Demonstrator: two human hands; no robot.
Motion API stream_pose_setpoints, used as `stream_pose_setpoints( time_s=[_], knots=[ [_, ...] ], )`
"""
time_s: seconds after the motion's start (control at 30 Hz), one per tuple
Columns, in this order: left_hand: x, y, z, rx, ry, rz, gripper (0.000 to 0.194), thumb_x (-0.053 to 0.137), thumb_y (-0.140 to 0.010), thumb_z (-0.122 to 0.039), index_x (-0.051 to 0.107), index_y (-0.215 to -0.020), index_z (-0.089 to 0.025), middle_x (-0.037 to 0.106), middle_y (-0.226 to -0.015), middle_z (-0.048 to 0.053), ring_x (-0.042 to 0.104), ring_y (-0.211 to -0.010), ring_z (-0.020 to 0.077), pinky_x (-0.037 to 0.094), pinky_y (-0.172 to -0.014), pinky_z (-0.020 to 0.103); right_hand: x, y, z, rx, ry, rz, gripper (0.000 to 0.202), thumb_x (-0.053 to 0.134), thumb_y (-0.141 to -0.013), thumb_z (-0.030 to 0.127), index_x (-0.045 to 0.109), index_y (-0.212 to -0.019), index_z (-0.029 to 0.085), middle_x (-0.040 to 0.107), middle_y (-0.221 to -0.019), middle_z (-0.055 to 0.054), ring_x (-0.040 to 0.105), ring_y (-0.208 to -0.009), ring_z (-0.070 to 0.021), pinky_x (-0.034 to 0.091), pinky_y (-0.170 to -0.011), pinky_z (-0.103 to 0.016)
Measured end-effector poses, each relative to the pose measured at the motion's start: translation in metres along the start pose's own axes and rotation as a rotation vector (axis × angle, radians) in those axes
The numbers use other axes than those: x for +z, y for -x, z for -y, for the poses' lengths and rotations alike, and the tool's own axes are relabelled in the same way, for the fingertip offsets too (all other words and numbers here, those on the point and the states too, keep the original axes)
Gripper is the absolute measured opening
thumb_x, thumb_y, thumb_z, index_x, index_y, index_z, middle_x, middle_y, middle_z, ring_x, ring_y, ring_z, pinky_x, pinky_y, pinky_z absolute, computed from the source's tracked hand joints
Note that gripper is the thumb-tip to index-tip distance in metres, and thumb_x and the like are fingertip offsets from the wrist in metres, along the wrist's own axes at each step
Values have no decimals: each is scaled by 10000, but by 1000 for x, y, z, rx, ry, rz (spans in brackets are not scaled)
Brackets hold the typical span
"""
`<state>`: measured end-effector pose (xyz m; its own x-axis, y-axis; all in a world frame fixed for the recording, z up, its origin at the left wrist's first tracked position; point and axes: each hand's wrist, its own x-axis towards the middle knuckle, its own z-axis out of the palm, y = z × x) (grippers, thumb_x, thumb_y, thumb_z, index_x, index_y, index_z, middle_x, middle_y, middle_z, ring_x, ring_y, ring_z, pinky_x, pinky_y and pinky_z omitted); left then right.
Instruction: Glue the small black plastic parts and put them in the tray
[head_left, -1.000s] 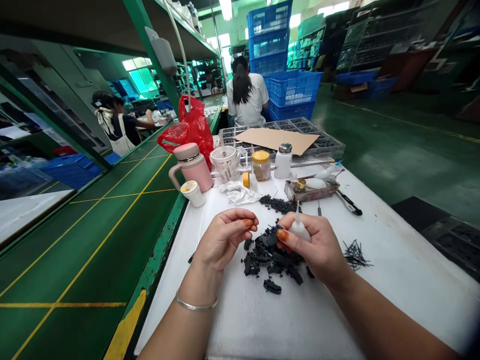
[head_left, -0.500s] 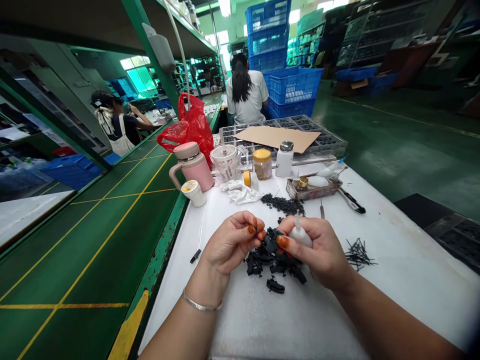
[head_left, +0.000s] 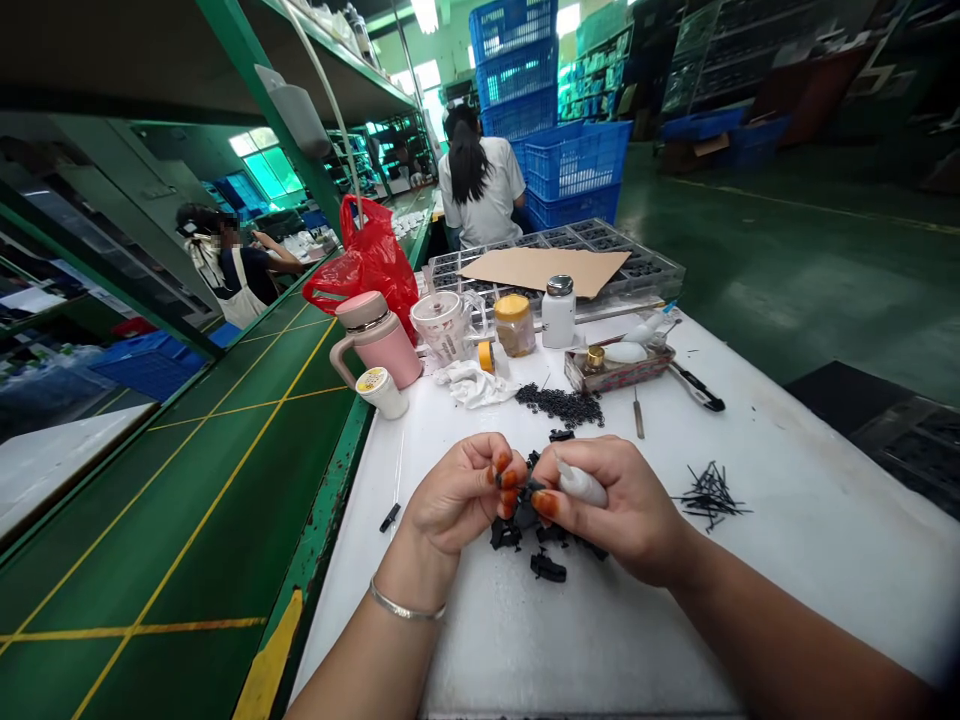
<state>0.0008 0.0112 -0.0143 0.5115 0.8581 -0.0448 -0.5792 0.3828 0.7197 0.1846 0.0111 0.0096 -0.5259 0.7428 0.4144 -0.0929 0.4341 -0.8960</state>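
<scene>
The right hand [head_left: 626,505] is closed round a small white bottle [head_left: 586,488], above the surface [head_left: 615,645]; the bottle's long axis slants, its nozzle pointing left and a little away from the person. Its thumb and finger also pinch a dark part [head_left: 534,486]. The left hand [head_left: 450,495], fingertips pinched together, holds a tiny dark piece [head_left: 499,480]. Black parts [head_left: 548,567] lie beneath, black rings [head_left: 562,405] beyond, and thin black rods [head_left: 712,495] to the right.

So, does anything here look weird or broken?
Two things, a little. The green edge beside the table has chipped paint, so it looks worn. One black part lies alone by the left hand, away from the black pile. I see no spilled liquid.
</scene>
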Motion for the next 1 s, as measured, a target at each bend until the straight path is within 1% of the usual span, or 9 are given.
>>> stream_pose_setpoints(
  time_s=[0.13,0.27,0.37,0.5,0.63,0.73,0.83,0.9,1.0],
  knots=[
    [1,0,-1,11,-23,-14,268,791,-703,-169,525,-715,-136,519,-645,-15,530,-517,63,448,-478,128,0,-1,1,-38,18,-3,201,606,-845,244,566,-670,154,488,-573,37,394,-506,-65,307,-482,-204],
    [2,1,-1,25,-47,-31,278,789,-703,-162,511,-698,-140,507,-673,-9,528,-568,75,448,-505,145,-1,0,2,-21,27,9,218,600,-855,274,583,-677,150,495,-578,31,392,-504,-70,306,-475,-212],
    [2,1,-1,32,-55,-12,271,784,-714,-189,519,-692,-142,492,-670,-6,520,-592,87,451,-526,167,-1,0,1,-14,25,17,201,600,-854,271,608,-695,147,495,-577,30,397,-506,-72,309,-475,-212],
    [0,1,-1,43,-91,2,276,784,-721,-223,524,-679,-140,484,-679,-1,511,-608,99,453,-544,191,0,-1,1,-15,30,6,183,611,-837,255,598,-686,153,493,-575,32,396,-509,-74,310,-477,-213],
    [-2,0,0,58,-84,5,260,784,-720,-207,537,-687,-134,519,-698,6,540,-625,99,465,-554,185,0,0,1,43,-10,13,205,611,-833,276,599,-674,147,473,-564,31,376,-502,-76,300,-466,-217],
    [-1,0,-1,46,-93,-35,240,781,-722,-190,547,-719,-137,563,-698,9,568,-613,98,486,-559,180,0,1,1,122,-78,23,241,626,-829,330,607,-678,143,469,-550,29,365,-492,-78,285,-452,-222],
    [1,0,-3,51,-116,-82,248,791,-711,-192,549,-746,-150,557,-635,-10,571,-575,99,502,-553,182,0,2,1,184,-121,10,288,636,-824,387,594,-671,147,459,-533,30,351,-481,-78,267,-442,-226],
    [2,1,-4,66,-128,-106,279,813,-688,-217,549,-752,-156,548,-617,-17,577,-577,105,502,-533,176,1,2,1,195,-121,-4,306,644,-818,406,583,-661,151,462,-533,28,355,-485,-81,271,-446,-227],
    [1,2,-7,74,-149,-129,310,833,-668,-255,551,-742,-150,569,-655,-3,595,-602,107,488,-497,150,1,2,1,199,-118,-12,309,665,-801,416,580,-660,155,463,-530,30,357,-485,-81,273,-447,-226]
  ],
)
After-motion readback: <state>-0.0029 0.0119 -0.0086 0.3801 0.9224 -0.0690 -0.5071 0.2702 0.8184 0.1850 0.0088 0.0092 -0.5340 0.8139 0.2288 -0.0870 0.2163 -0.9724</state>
